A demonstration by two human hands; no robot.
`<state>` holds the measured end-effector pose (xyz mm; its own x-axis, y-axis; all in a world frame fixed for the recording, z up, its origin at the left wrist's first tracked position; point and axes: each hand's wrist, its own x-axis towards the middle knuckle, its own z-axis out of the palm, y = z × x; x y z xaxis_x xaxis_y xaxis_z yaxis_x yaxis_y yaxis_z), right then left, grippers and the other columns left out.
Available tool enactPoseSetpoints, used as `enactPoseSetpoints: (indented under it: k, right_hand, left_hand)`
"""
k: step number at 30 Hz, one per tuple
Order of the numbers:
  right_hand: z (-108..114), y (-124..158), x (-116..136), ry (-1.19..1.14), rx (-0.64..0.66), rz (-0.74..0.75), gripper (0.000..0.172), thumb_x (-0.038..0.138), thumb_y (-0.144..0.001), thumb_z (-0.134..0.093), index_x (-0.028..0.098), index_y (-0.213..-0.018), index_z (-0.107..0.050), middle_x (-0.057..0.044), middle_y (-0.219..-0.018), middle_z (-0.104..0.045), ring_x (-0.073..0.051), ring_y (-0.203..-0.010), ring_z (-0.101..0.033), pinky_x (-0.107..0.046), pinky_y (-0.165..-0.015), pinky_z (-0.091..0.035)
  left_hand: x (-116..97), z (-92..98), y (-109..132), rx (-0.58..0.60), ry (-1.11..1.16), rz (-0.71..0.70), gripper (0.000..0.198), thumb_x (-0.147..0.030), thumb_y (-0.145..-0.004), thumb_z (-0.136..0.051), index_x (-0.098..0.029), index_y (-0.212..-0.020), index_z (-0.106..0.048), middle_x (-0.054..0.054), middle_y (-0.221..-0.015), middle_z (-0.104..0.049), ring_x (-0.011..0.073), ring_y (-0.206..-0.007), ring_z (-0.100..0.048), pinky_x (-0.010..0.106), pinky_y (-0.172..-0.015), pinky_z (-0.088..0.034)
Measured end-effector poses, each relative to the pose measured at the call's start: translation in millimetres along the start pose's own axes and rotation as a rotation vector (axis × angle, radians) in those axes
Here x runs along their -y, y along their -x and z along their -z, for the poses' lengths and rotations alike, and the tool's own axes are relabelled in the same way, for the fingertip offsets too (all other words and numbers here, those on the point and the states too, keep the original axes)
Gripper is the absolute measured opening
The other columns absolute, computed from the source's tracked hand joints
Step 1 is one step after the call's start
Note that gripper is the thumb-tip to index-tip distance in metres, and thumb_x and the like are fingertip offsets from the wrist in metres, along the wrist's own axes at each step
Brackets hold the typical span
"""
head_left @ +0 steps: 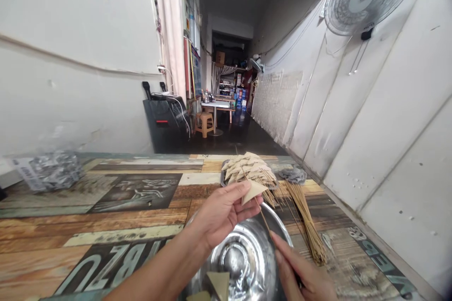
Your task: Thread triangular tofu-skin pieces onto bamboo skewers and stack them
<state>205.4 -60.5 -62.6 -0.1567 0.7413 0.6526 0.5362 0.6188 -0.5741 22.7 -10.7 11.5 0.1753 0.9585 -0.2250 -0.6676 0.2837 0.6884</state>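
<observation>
My left hand (229, 207) pinches a thin beige triangular food piece (254, 191) between thumb and fingers, above a shiny metal bowl (247, 268). A thin bamboo skewer (264, 220) runs from that piece down to my right hand (300, 268), whose fingers are closed on its lower end. The skewer's upper end meets the piece and seems to pass through it. Inside the bowl, near the bottom edge of the view, lie loose beige triangles (219, 284). Beyond my left hand, a tray holds a pile of skewered triangles (249, 168).
A long bundle of bamboo skewers (307, 223) lies right of the bowl, by a crumpled grey plastic bag (293, 175). On the table's left is a clear bag of silvery packets (52, 171). A wall (381, 141) runs along the right side.
</observation>
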Motion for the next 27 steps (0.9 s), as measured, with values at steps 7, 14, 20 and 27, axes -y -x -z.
enactPoseSetpoints:
  k: [7, 14, 20, 27]
  right_hand:
    - [13, -27, 18, -0.003, 0.119, -0.033, 0.03, 0.022, -0.089, -0.049, 0.018, -0.113, -0.067, -0.005, -0.1, -0.072, -0.015, -0.082, -0.071, -0.02, -0.077, -0.057]
    - [39, -17, 9, 0.033, 0.053, -0.157, 0.026, 0.026, -0.087, -0.054, 0.021, -0.108, -0.069, -0.003, -0.097, -0.073, -0.017, -0.081, -0.071, -0.023, -0.071, -0.059]
    - [48, -7, 6, 0.022, 0.045, -0.122, 0.025, 0.023, -0.087, -0.054, 0.02, -0.107, -0.069, -0.002, -0.094, -0.074, -0.015, -0.076, -0.071, -0.021, -0.072, -0.059]
    - [55, 0, 2, 0.014, 0.069, -0.122, 0.026, 0.023, -0.087, -0.053, 0.022, -0.108, -0.069, -0.001, -0.097, -0.073, -0.015, -0.082, -0.071, -0.019, -0.073, -0.058]
  left_hand:
    - [8, 6.4, 6, 0.045, -0.266, 0.06, 0.019, -0.024, -0.082, -0.058, -0.012, -0.093, -0.067, 0.014, -0.097, -0.069, 0.0192, -0.083, -0.066, 0.031, -0.074, -0.054]
    - [4, 49.1, 26, 0.19, -1.64, -0.026, 0.031, -0.035, -0.063, -0.073, -0.024, -0.092, -0.072, 0.007, -0.093, -0.07, 0.0268, -0.09, -0.06, 0.029, -0.075, -0.041]
    - [25, 60.1, 23, 0.372, -2.022, 0.109, 0.03, -0.027, -0.063, -0.069, -0.023, -0.092, -0.068, 0.008, -0.094, -0.067, 0.0266, -0.089, -0.059, 0.029, -0.07, -0.038]
    - [31, 49.5, 20, 0.419, -2.073, 0.16, 0.031, -0.021, -0.055, -0.069, -0.02, -0.085, -0.061, 0.006, -0.091, -0.062, 0.0217, -0.081, -0.055, 0.026, -0.062, -0.034]
